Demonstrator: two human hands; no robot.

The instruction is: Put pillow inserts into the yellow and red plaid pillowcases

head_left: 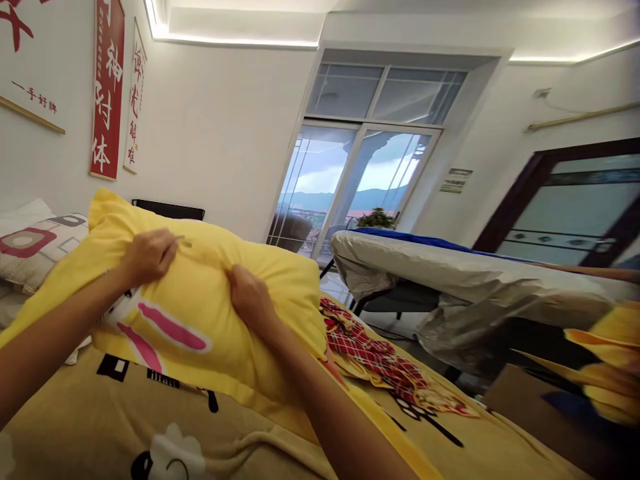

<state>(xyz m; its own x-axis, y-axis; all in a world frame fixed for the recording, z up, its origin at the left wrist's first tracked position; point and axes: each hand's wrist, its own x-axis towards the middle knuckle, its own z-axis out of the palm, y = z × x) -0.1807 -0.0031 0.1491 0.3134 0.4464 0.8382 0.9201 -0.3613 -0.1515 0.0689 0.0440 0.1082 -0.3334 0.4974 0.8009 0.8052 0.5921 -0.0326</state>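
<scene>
A plump yellow pillow with pink cartoon marks lies in front of me on a bed covered by a yellow printed sheet. My left hand is closed in a pinch on the pillow's upper edge, at what looks like a small zipper pull. My right hand is closed too, gripping a fold of the pillowcase near the pillow's middle. Both forearms reach in from the lower left.
A white pillow with red squares lies at the left against the wall. Red checked fabric is spread on the bed to the right. An ironing board stands beyond the bed, before a glass balcony door.
</scene>
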